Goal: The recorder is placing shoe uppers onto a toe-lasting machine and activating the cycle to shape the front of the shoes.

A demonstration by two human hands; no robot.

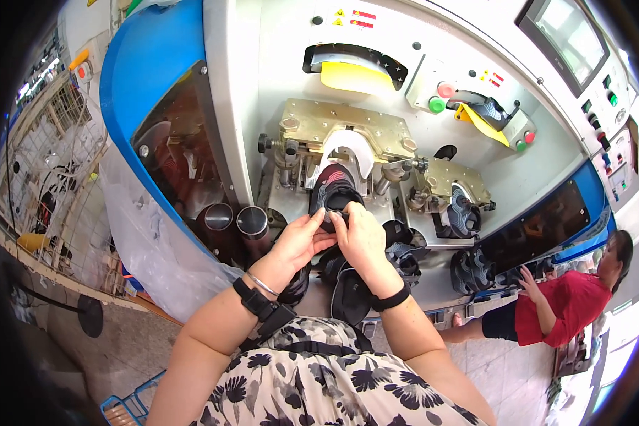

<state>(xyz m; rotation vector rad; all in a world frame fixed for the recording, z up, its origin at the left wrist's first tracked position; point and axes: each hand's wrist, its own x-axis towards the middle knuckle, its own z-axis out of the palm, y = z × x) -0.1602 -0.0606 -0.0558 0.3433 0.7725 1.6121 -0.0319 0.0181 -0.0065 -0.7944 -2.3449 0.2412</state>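
Note:
A dark sneaker (331,177) with red stripes points its toe away from me, under the white curved pad (358,145) of a brass-coloured clamp (348,119) on the machine. My left hand (296,243) is closed on the shoe's heel end, thumb against the collar. From the other side my right hand (362,238) grips the same end, its thumb close to the left one. The fingers partly hide the heel. Several other dark shoes (351,295) lie on the ledge just below my hands.
A second clamp (447,186) at right has a grey shoe (463,213) in it. Button boxes (433,89) sit on the white machine wall. Two dark cylinders (252,221) stand left of my hands. Wire racks (50,135) fill the far left. A person in red (568,309) stands at right.

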